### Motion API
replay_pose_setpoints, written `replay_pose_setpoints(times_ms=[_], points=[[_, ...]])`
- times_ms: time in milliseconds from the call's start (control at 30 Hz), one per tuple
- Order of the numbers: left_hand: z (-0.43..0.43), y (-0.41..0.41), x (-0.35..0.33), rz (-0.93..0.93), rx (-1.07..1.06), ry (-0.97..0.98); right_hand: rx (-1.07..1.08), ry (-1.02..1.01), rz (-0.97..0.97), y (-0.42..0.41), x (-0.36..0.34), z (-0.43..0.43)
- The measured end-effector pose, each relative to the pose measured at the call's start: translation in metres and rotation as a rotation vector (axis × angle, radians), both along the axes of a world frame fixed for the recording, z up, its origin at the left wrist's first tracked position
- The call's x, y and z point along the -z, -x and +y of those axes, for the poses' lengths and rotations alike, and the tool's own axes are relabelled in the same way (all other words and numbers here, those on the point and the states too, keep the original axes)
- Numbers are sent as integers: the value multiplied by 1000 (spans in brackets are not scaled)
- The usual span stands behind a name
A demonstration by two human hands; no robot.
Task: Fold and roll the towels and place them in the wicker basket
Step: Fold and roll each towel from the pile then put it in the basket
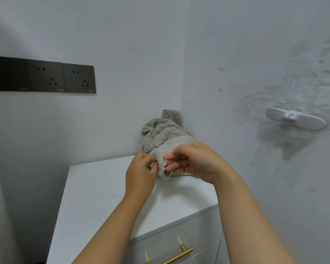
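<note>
My left hand and right hand each pinch the grey towel's near edge in a tight grip; it seems bunched in the worktop's far corner.

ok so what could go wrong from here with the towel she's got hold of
1. The towels sit bunched in the corner; pulling the edge pinched by the left hand and right hand could drag the whole pile along.
2. The cabinet top is narrow, so a spread towel may slip off the front edge.
3. No wicker basket is in view, so a rolled towel may loosen while carried.
</note>
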State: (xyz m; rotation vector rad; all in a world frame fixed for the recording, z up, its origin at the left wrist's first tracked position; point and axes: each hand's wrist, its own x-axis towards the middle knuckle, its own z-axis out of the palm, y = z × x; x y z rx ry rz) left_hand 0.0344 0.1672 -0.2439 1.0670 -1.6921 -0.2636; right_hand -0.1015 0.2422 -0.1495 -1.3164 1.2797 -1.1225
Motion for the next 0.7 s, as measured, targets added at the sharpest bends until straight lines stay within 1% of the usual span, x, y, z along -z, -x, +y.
replay_pose_setpoints(times_ms=[67, 133, 167, 200, 233, 267, 300, 333, 367, 400, 433, 500, 533, 567, 600, 633, 700], points=[[-2, -3, 0, 26, 15, -47, 55, -20, -5, 3, 3, -3], [-4, -7, 1, 41, 36, -119, 190, -41, -4, 11, 7, -8], [-5, -9, 3, 46, 43, -169, 299, -51, 85, 16, 10, -11], [-7, -12, 4, 50, 43, -221, 414, -60, 283, 24, 15, -16], [-9, -14, 5, 51, 38, -273, 490, -94, 556, 33, 21, -21], [-10, -16, 6, 45, 31, -325, 490, -171, 821, 39, 26, -24], [-11, -19, 7, 31, 30, -375, 423, -266, 1013, 40, 31, -24], [-12, -20, 7, 12, 37, -420, 348, -329, 1119, 41, 36, -28], [-12, -22, 8, -4, 49, -456, 313, -322, 1170, 40, 40, -31], [-11, -23, 8, -17, 61, -484, 335, -249, 1162, 35, 39, -33], [-12, -24, 10, -26, 70, -506, 374, -148, 1105, 28, 38, -34], [-14, -25, 13, -45, 82, -527, 383, 44, 890, 12, 36, -39], [-15, -25, 13, -52, 87, -536, 341, 84, 745, 7, 38, -41], [-17, -27, 15, -56, 88, -546, 281, 73, 619, -1, 41, -44], [-19, -27, 16, -57, 87, -555, 234, 59, 539, -7, 47, -48], [-22, -28, 17, -52, 84, -562, 216, 61, 518, -10, 53, -54], [-25, -29, 18, -35, 74, -565, 232, 80, 560, -12, 63, -63]])
